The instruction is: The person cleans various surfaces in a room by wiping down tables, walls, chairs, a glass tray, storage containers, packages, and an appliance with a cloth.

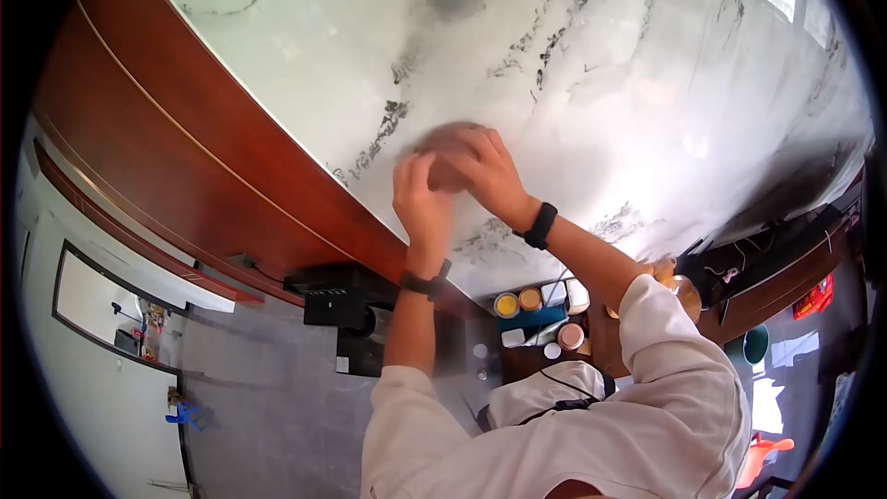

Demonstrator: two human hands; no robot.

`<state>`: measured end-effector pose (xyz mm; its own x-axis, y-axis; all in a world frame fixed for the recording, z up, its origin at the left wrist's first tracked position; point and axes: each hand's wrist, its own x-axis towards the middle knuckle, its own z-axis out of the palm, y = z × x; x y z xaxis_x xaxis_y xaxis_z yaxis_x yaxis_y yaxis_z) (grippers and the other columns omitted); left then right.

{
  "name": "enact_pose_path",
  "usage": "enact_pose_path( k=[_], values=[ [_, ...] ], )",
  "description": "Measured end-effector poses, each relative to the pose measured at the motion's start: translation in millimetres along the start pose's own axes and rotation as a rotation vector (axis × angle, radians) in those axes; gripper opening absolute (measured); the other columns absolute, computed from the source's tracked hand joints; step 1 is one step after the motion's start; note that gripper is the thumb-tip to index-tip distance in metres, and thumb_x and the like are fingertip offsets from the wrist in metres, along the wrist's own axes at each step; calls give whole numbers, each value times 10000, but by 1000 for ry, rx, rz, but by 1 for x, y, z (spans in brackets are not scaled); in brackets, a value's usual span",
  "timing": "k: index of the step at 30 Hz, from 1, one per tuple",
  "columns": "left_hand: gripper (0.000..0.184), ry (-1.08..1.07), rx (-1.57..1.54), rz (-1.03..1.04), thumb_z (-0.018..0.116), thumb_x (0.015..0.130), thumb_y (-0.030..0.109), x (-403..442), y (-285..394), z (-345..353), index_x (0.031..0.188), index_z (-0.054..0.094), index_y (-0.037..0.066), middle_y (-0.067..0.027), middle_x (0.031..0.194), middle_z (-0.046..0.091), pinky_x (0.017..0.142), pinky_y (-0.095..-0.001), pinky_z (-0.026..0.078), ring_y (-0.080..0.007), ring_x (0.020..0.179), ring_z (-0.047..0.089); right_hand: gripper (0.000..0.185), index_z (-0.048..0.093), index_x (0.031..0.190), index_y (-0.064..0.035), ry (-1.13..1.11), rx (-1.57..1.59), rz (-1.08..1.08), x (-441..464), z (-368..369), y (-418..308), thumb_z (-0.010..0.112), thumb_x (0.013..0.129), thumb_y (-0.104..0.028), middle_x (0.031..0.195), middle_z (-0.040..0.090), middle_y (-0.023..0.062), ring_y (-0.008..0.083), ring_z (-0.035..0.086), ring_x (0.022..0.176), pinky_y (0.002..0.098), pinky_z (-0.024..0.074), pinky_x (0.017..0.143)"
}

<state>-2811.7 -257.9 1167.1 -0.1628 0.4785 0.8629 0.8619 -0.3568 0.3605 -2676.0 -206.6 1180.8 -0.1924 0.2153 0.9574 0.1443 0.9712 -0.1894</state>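
Both my hands are raised together over a glossy white marble-patterned panel (573, 102) with dark veins. My left hand (420, 199) has its fingers curled against a blurred, reddish-brown rounded thing (450, 169). From the other side, my right hand (490, 174) bends its fingers over the same thing. Motion blur and the fingers hide its kind. Dark bands circle both wrists. I cannot tell whether the thing touches the panel.
A red-brown wooden border (222, 139) runs along the panel's left side. Below the arms, several jars and tubs (540, 310) stand on a dark surface. A black box-like device (334, 307) is at lower left, and a green bin (748, 344) at lower right.
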Motion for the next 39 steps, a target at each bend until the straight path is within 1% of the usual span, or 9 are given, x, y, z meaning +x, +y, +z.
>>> enact_pose_path(
  k=[3,7,11,17,21,27,29,33,39],
  values=[
    [421,66,-13,78,731,697,-114,30,22,4,1083,649,33,-118,1108,646,830,-392,534,-336,1041,604,403,678,1198,-75,-7,-131,8,19,-12,5,692,796,-88,1285,570,79,319,516,1178,371,511,934],
    [487,111,25,175,742,647,-101,49,49,21,1095,665,71,-93,1113,642,870,-416,522,-334,1064,586,400,676,1189,-66,69,-80,23,31,-47,5,692,790,-100,1245,630,101,310,570,1110,376,506,940],
    [481,-4,-47,156,774,648,-12,41,65,35,1103,688,116,-73,1101,650,871,-410,522,-323,1046,593,586,667,1166,-76,232,-245,53,-6,-45,26,748,604,70,1206,635,103,333,572,1094,413,499,904],
    [487,-160,-111,212,769,667,11,-18,23,60,1133,686,126,-87,1113,654,861,-417,522,-328,1030,606,607,655,1159,-89,183,-348,275,-79,-27,27,718,589,113,1210,606,100,350,546,1103,411,498,891],
    [528,-212,-127,194,750,669,-30,-49,-8,44,1167,684,132,-47,1085,620,784,-416,558,-303,1015,610,638,646,1168,-92,142,-321,235,-105,2,21,727,568,110,1206,597,100,353,544,1096,417,496,890],
    [523,-167,-82,122,719,703,-36,-24,-50,-17,1202,677,117,-51,1127,629,794,-423,562,-308,1044,615,647,639,1168,-101,99,-284,110,-55,61,0,745,558,85,1198,594,86,348,542,1075,415,476,905],
    [499,-175,-58,86,705,750,-10,-4,-60,-40,1232,648,105,-108,1190,630,878,-432,539,-352,1104,604,622,639,1171,-94,80,-302,18,-20,76,-11,752,579,61,1197,591,93,351,543,1071,416,477,902],
    [522,-14,-13,178,715,727,-45,42,-79,-76,1230,673,88,-119,1188,632,888,-433,537,-356,1083,607,568,644,1163,-85,101,-276,-52,40,107,-30,750,625,61,1199,616,92,335,554,1084,423,487,907],
    [509,100,-33,75,734,761,-67,88,-94,-132,1240,696,100,-78,1197,642,863,-399,566,-300,1097,629,552,644,1168,-74,101,-202,-98,104,154,-61,787,642,17,1219,640,102,328,572,1085,402,516,867]
  ],
)
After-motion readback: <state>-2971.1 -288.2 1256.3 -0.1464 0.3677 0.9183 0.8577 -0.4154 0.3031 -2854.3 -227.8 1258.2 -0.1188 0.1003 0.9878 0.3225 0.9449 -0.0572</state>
